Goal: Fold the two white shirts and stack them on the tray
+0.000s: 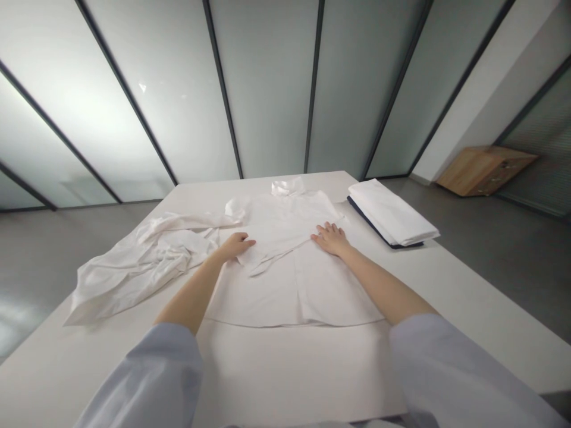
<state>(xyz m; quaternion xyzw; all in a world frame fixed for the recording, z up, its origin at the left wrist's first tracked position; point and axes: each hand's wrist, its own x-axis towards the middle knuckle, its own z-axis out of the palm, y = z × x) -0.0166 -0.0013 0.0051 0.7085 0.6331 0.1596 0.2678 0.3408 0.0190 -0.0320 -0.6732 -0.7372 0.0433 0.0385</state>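
White garment [285, 261] under right fingers [329, 228], against left fingers [241, 236]

The lone head camera looks from six o'clock, forward and down, closely over the desk [289, 371] toward the frosted partition [272, 89] at twelve.

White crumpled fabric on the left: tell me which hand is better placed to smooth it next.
Probably the left hand: it is close beside the crumpled fabric, while the right hand rests on the spread garment, farther off.
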